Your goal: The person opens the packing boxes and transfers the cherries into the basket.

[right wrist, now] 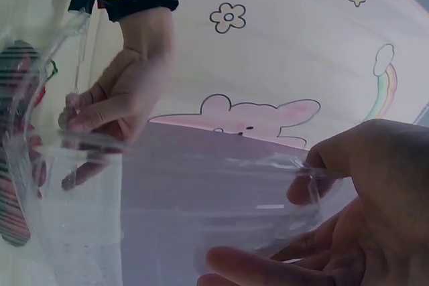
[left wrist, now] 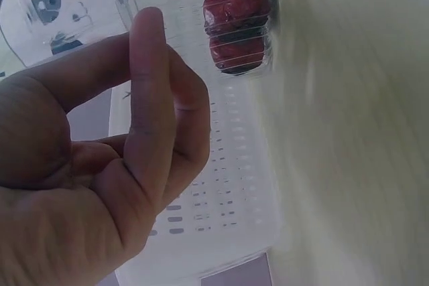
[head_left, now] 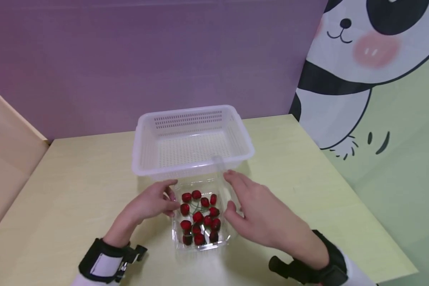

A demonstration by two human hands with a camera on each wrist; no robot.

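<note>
A clear plastic clamshell box (head_left: 200,248) holding several red cherries (head_left: 198,217) with thin green stems stands on the table. Its clear lid (right wrist: 221,199) is raised along the right side. My left hand (head_left: 151,202) grips the box's left edge, thumb and fingers curled at the rim; the left wrist view shows this hand (left wrist: 147,118) beside the clear wall. With thumb and fingers on either side, my right hand (right wrist: 362,212) holds the lid's edge; from the head, the right hand (head_left: 262,210) appears at the box's right.
Behind the box, a white perforated plastic basket (head_left: 193,165) stands on the pale wooden table (head_left: 75,178), close to the purple back panel (head_left: 146,59). A panda-printed wall (head_left: 389,119) rises on the right, and a pale panel (head_left: 10,159) borders the left.
</note>
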